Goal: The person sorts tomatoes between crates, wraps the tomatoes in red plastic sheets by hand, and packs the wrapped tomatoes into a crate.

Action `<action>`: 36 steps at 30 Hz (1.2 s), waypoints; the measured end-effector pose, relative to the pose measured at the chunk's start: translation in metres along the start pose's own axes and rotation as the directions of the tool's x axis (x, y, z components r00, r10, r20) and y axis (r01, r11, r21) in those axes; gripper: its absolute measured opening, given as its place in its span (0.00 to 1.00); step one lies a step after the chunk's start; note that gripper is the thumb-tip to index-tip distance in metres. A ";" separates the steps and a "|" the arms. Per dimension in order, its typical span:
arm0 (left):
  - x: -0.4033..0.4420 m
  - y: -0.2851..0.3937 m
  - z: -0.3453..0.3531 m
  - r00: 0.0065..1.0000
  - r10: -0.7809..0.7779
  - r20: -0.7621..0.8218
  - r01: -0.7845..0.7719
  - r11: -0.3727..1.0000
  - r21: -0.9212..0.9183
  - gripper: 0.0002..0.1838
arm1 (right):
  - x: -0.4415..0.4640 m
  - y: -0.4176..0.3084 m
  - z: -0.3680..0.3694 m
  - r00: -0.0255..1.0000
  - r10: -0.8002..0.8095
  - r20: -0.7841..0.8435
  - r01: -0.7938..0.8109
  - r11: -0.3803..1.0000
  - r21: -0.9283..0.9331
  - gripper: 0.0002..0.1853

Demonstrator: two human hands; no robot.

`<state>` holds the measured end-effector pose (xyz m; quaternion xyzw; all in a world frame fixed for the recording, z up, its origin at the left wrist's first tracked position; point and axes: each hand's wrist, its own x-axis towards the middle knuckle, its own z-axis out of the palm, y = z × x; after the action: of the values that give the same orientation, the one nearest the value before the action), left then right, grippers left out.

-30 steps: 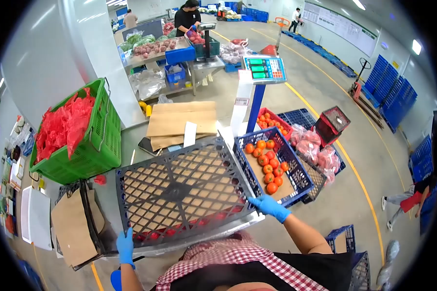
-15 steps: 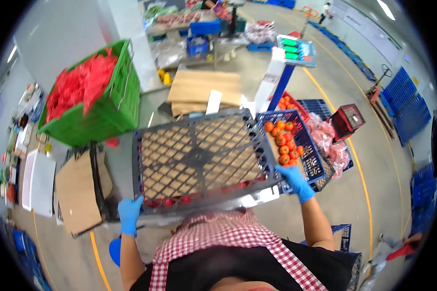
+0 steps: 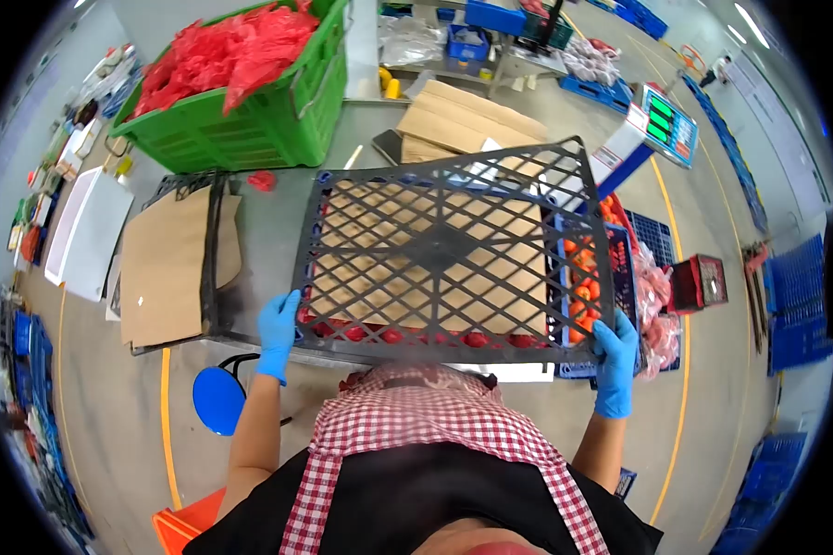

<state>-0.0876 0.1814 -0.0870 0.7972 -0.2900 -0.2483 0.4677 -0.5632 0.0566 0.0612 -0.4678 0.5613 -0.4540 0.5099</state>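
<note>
A black lattice crate (image 3: 441,248) is held up over the steel table (image 3: 276,208), with its mesh face toward me. My left hand (image 3: 279,335), in a blue glove, grips its near left corner. At the near right corner my right hand (image 3: 616,359), also gloved, has its fingers around the rim. Through the mesh show brown cardboard and a row of red things along the near edge. Behind the crate's right side, tomatoes (image 3: 583,287) lie in a blue crate (image 3: 623,277).
A green crate (image 3: 241,120) of red bags stands at the back left. Cardboard sheets (image 3: 167,264) lean at the left, and more cardboard (image 3: 467,118) lies behind. A scale display (image 3: 668,127) rises at the right. A blue stool (image 3: 218,400) is below the table.
The view has turned and moved in closer over the table. Both hands still hold the black crate, whose right side has shifted over the tomato crate and now partly covers it.
</note>
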 end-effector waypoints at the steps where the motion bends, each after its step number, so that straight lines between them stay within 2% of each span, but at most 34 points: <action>1: -0.001 0.004 0.001 0.996 -0.089 0.001 0.089 0.995 -0.051 0.21 | 0.003 0.003 -0.001 1.000 -0.021 -0.017 0.021 1.000 -0.018 0.08; 3: 0.002 0.004 -0.001 0.992 -0.101 0.073 0.108 0.988 -0.108 0.22 | 0.020 0.035 -0.019 0.985 0.049 0.166 -0.051 0.999 0.011 0.09; 5: 0.003 0.017 -0.004 0.985 -0.149 0.084 0.159 0.978 -0.134 0.22 | 0.037 0.109 -0.044 0.977 0.158 0.146 -0.163 0.986 0.024 0.09; 6: 0.004 0.021 -0.007 0.988 -0.141 0.067 0.144 0.989 -0.040 0.22 | 0.029 0.118 -0.039 0.989 0.121 0.084 -0.134 0.975 0.176 0.11; 7: 0.004 0.023 -0.008 0.990 -0.128 0.054 0.126 0.991 0.043 0.22 | 0.025 0.111 -0.033 0.998 0.054 0.042 -0.062 0.970 0.234 0.13; 8: 0.003 0.022 -0.010 0.992 -0.124 0.038 0.123 0.992 0.026 0.22 | 0.022 0.103 -0.025 1.000 -0.013 -0.001 0.012 0.958 0.286 0.15; 9: 0.002 0.022 -0.012 0.992 -0.117 0.035 0.117 0.993 0.018 0.23 | 0.017 0.080 -0.025 0.994 -0.106 -0.026 0.109 0.961 0.254 0.17; 11: 0.006 0.016 -0.013 0.994 -0.101 0.029 0.101 0.995 -0.021 0.23 | 0.019 0.047 -0.034 0.978 -0.193 0.075 0.183 0.975 0.128 0.19; 12: 0.010 0.004 -0.008 0.995 -0.100 0.020 0.101 0.993 -0.065 0.22 | 0.013 0.019 -0.014 0.984 -0.179 0.022 0.177 0.982 0.068 0.17; 14: 0.008 0.004 -0.005 0.996 -0.083 0.020 0.085 0.983 -0.160 0.22 | 0.027 0.022 -0.009 0.984 -0.175 0.000 0.173 0.973 0.150 0.17; 16: 0.003 0.022 -0.012 0.965 -0.237 0.115 0.252 0.958 -0.136 0.22 | 0.016 0.017 -0.009 0.980 -0.196 -0.045 0.201 0.961 0.188 0.20; 17: 0.005 0.033 -0.014 0.944 -0.298 0.142 0.316 0.939 -0.132 0.23 | 0.009 0.012 -0.012 0.957 -0.290 0.012 0.285 0.946 0.153 0.21; 18: 0.002 0.040 -0.014 0.946 -0.307 0.105 0.321 0.931 -0.172 0.22 | 0.001 0.004 -0.015 0.924 -0.375 0.076 0.365 0.923 0.125 0.21; 20: 0.005 0.026 -0.009 0.976 -0.217 0.033 0.219 0.967 -0.130 0.22 | -0.024 -0.021 0.012 0.933 -0.337 -0.126 0.339 0.941 -0.008 0.25; 21: 0.007 0.015 -0.007 0.988 -0.156 -0.007 0.154 0.982 -0.108 0.22 | -0.020 -0.024 0.016 0.919 -0.367 -0.141 0.378 0.924 0.061 0.27; 22: 0.011 0.004 -0.008 0.988 -0.155 0.012 0.154 0.974 -0.163 0.21 | -0.017 -0.030 0.023 0.905 -0.397 -0.156 0.417 0.900 0.128 0.29; 23: 0.012 -0.007 -0.007 0.989 -0.146 0.031 0.150 0.974 -0.168 0.21 | -0.015 -0.042 0.036 0.939 -0.270 -0.215 0.313 0.927 0.205 0.30; 24: 0.012 -0.014 -0.007 0.989 -0.141 0.046 0.147 0.973 -0.176 0.21 | -0.006 -0.035 0.029 0.949 -0.292 -0.121 0.313 0.922 0.227 0.30; 26: 0.016 -0.014 -0.002 0.990 -0.133 0.036 0.138 0.962 -0.236 0.22 | -0.005 -0.027 0.021 0.872 -0.488 -0.024 0.472 0.828 0.302 0.29; 29: 0.006 0.002 -0.001 0.993 -0.115 0.013 0.114 0.954 -0.277 0.22 | -0.001 -0.013 -0.002 0.824 -0.554 0.117 0.463 0.780 0.421 0.24; 30: 0.004 0.003 -0.001 0.995 -0.097 0.000 0.094 0.960 -0.264 0.22 | 0.013 0.010 -0.015 0.855 -0.497 0.145 0.384 0.797 0.467 0.21; 32: 0.009 -0.012 -0.003 0.997 -0.074 0.026 0.078 0.974 -0.213 0.20 | 0.019 0.050 -0.025 0.954 -0.299 -0.004 0.288 0.914 0.285 0.09; 34: 0.010 0.007 -0.013 0.987 -0.118 0.110 0.136 0.974 -0.181 0.20 | 0.025 0.098 -0.023 0.964 -0.058 -0.258 0.186 0.842 0.507 0.07; 35: 0.009 0.015 -0.014 0.976 -0.155 0.151 0.179 0.970 -0.163 0.20 | 0.019 0.114 -0.032 0.979 -0.024 -0.204 0.137 0.816 0.561 0.08; 36: 0.010 0.013 -0.014 0.997 -0.015 0.071 0.014 1.000 0.013 0.22 | 0.013 0.129 -0.040 0.989 0.010 -0.150 0.084 0.787 0.611 0.09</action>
<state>-0.0739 0.1775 -0.0705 0.7927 -0.3022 -0.2783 0.4504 -0.6120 0.0639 -0.0650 -0.2529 0.4092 -0.6546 0.5832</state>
